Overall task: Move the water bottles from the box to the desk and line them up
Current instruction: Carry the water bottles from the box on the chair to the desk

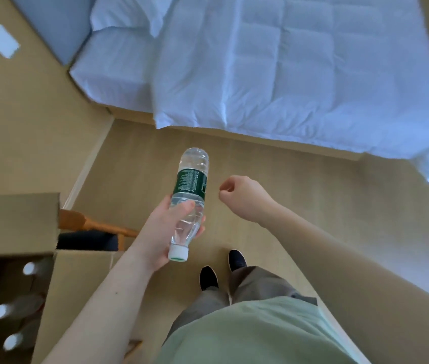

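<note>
The left hand (167,229) held a clear water bottle (189,203) in the air above the wooden floor (300,200), its fingers and thumb wrapped around the bottle's neck-side half, below the dark green label. The white cap stuck out of the near side of the hand, toward the person's body, and the bottle's base pointed away toward the bed (273,74). Its long axis ran near to far, leaning slightly to the right at the far end, so the bottle lay close to level rather than upright.

The right hand (237,193) hung just to the right of the bottle, apart from it, with its fingers curled inward into a loose fist that gripped nothing.

At the near left stood an open cardboard box (76,279). Inside it, the white caps of three more bottles (11,311) showed in a column, blurred. Behind the box, part of a wooden chair (95,227) with a dark seat showed. The person stood in a pale green shirt, grey trousers and dark shoes (209,278), facing the bed with its white quilt. No worktop was visible.
</note>
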`<state>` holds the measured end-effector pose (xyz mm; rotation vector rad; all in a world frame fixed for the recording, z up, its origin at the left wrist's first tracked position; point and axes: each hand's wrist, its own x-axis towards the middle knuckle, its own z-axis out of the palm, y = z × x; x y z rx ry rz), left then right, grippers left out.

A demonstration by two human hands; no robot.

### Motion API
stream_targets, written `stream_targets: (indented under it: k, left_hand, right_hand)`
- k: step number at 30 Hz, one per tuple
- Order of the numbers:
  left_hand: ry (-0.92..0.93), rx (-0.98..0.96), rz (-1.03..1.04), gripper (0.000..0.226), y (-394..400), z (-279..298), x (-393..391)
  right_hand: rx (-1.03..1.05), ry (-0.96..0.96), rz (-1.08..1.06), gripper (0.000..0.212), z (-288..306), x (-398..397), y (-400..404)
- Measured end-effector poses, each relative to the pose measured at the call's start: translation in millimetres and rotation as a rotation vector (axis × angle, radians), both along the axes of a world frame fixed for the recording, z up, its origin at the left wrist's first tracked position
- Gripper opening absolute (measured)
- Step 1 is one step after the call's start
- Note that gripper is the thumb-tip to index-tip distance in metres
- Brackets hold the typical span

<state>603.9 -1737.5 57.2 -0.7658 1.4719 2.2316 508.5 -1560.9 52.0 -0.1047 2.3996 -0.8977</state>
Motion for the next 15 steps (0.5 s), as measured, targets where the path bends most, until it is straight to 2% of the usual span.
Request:
stream_targets:
  k: [8,15]
  left_hand:
    - [0.052,-0.154,-0.303,0.033,75,-11,-41]
    - [0.048,-0.186,-0.496,0.036,166,-16,-64]
  right_hand:
    - [0.015,-0.036,-0.338,0.029,-4,20,94]
    - [-0.005,-0.033,-0.562,0.027,-9,29,184]
